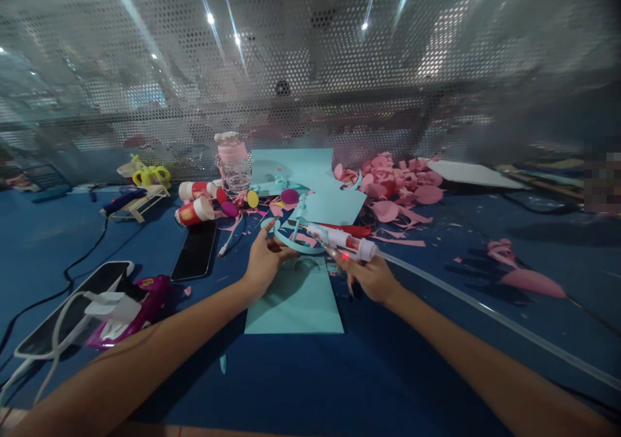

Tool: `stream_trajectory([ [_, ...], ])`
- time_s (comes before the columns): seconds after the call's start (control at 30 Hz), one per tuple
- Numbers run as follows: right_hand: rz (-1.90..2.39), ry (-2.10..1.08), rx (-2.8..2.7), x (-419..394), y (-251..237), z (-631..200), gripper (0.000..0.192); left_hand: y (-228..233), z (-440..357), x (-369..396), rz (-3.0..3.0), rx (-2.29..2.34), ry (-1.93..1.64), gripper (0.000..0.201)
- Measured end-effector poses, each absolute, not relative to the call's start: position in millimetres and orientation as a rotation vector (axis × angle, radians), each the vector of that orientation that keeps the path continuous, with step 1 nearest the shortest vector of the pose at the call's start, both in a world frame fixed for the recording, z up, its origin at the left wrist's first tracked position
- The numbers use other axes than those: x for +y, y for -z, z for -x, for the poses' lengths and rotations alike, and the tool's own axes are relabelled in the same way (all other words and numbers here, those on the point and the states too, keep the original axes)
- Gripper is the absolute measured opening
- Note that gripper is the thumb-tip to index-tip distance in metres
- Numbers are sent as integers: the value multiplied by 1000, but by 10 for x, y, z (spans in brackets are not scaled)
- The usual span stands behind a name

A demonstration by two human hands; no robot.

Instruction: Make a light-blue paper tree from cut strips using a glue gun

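The left hand (pixel 264 262) has its fingers clamped on a pale blue strip (pixel 305 249) — thin, smooth, bowed — above the near sheet (pixel 298 308) on the desk (pixel 412 385); the right hand's (pixel 373 277) fingers grip a white glue gun (pixel 334 237), glowing red.

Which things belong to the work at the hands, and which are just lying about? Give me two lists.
Apparently in use:
- white tool, in the right hand
- blue strip, at the left hand
- front blue sheet, beneath

Probably just lying about:
- phone
- bottle
- charger
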State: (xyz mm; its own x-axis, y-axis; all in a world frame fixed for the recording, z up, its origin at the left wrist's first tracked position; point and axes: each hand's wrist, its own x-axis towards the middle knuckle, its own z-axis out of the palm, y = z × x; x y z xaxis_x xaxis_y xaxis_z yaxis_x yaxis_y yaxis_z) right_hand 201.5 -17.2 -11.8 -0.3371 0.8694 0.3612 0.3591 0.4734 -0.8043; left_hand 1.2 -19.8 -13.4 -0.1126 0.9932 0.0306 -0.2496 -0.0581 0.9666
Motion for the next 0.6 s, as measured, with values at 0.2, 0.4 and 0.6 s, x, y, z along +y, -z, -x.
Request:
stream_trajectory([
  [0.2,1039,-809,-1886,-202,25,-1964,35,157,-4,-186,-1022,1082,-1424,89],
  [0.4,1034,-823,-1934,-191,58,-1990,35,154,-7,-176,-993,1091,-1427,87],
  [0.6,1096,-811,-1931,-151,159,-2075,34,130,-15,-204,-975,1081,-1430,87],
])
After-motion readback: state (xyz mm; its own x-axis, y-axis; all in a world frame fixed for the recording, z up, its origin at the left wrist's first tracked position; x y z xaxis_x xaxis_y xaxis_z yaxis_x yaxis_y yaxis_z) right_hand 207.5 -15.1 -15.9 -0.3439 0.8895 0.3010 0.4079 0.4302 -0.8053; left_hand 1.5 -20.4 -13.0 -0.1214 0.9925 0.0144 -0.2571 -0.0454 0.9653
